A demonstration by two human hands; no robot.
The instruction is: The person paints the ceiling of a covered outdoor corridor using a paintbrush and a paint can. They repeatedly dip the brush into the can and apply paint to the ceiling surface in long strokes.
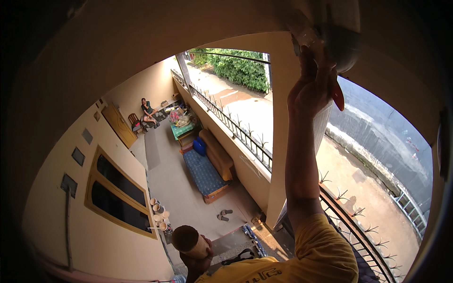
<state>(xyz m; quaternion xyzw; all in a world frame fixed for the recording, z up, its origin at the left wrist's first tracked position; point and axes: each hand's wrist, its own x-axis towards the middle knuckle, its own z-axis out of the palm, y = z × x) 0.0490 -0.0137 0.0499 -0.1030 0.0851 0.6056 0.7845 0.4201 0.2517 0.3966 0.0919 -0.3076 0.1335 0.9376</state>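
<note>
At the top right of the frame, the right hand (312, 89) is raised and closed around a tool with a red handle (337, 95), just under a round grey ceiling fitting (342, 45). At the bottom centre, the left hand (197, 262) grips a brown cardboard cylinder (188, 240).

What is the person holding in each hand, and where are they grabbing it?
The left hand grips a brown cylinder-shaped thing around its lower part. The raised right hand is at a ceiling lamp, holding a red-handled tool by its handle.
</note>
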